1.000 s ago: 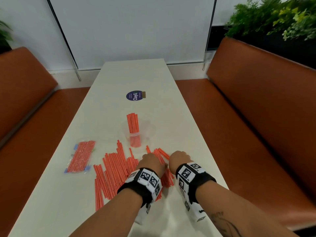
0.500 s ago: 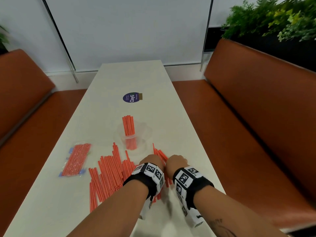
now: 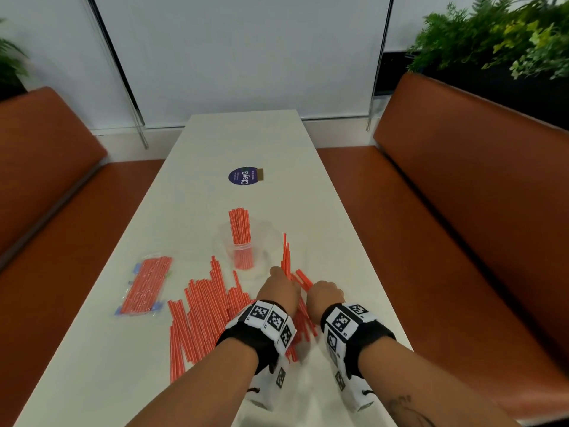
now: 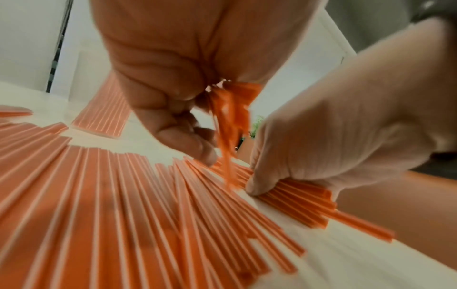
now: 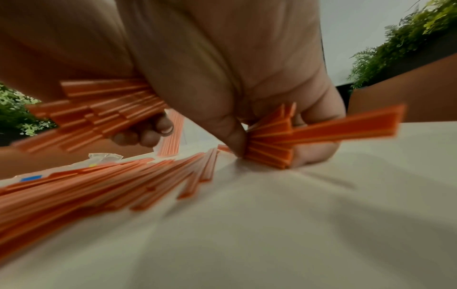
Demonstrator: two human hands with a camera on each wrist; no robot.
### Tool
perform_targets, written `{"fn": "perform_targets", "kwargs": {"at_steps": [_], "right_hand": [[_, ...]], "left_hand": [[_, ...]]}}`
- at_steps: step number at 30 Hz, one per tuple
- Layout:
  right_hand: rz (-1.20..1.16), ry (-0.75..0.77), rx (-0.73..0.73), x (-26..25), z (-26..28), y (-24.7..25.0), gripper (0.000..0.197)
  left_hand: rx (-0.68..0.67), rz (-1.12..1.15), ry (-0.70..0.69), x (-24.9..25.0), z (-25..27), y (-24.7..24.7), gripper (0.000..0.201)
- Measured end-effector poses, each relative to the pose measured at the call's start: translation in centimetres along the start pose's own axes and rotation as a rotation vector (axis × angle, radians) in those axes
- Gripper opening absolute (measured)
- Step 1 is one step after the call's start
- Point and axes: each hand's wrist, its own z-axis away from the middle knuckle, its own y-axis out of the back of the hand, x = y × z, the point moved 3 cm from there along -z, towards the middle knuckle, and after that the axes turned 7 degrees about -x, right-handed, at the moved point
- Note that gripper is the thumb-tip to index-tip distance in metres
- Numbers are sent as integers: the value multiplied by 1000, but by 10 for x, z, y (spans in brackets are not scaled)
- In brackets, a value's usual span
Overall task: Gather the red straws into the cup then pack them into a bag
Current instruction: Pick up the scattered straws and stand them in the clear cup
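- The table (image 3: 197, 180) is long and narrow, running away from the person; benches (image 3: 462, 211) flank both long edges, and a wall closes the far end.
- Bare tabletop lies beyond the sticker (image 3: 243, 176) up to the far edge, and also on the near left, below the bag (image 3: 146, 285).
- The right hand (image 3: 323, 295) works near the right edge of the table; little surface shows between it and that edge.
- The cup (image 3: 246, 241), clear, stands at mid-table with a bundle (image 3: 240, 226) of red straws upright in it, tips leaning slightly away from the person.
- The loose straws (image 3: 203, 312) lie flat in a fan in front of the cup, long axes running roughly from the person toward the far end, those on the left tilted outward.
- The bag, already filled with straws, lies flat near the left edge, well apart from the fan, its long axis running the same way.
- The left hand (image 3: 278, 291) has fingers curled round a small bunch (image 3: 286, 257) of straws, held nearly upright with tips pointing toward the far end, just right of the cup.
- The right hand has its fingers (image 5: 319, 117) and thumb closed on a sheaf (image 5: 321, 133) of straws against the tabletop; these splay out sideways, pointing toward the right edge.
- Both hands sit close together, nearly touching, at the right end of the fan.
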Motion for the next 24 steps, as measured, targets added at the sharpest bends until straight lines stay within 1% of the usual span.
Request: {"fn": "perform_targets", "kwargs": {"at_steps": [1, 3, 5, 7, 9, 12, 14, 16, 19, 20, 22, 23, 24], "right_hand": [[3, 4, 2, -1, 1, 0, 36], [-80, 1, 16, -2, 2, 2, 37], [-286, -10, 37, 1, 3, 8, 40], [-463, 19, 53, 2, 6, 16, 39], [-552, 41, 85, 3, 8, 24, 36], [-604, 47, 93, 2, 3, 29, 33], [-587, 55, 82, 0, 2, 34, 32], [-520, 72, 55, 0, -1, 39, 34], [-400, 73, 23, -8, -5, 45, 34], [-335, 65, 32, -12, -7, 48, 34], [-283, 13, 118, -19, -5, 63, 32], [-301, 19, 165, -23, -4, 71, 32], [-326, 68, 204, -30, -5, 80, 32]], "left_hand": [[11, 34, -8, -3, -1, 1, 17], [16, 99, -17, -6, -1, 4, 9], [28, 185, -36, -10, -3, 7, 8], [44, 249, -52, -15, -5, 13, 8], [45, 243, -84, -20, -7, 18, 16], [43, 193, -162, -24, -4, 28, 35], [43, 267, -196, -26, -2, 35, 39], [62, 401, -196, -31, -4, 41, 33], [60, 502, -158, -39, -6, 49, 26], [59, 526, -153, -42, -8, 52, 26], [65, 557, -162, -48, -12, 57, 29], [66, 560, -168, -51, -13, 61, 31], [66, 564, -180, -55, -14, 63, 29]]}}
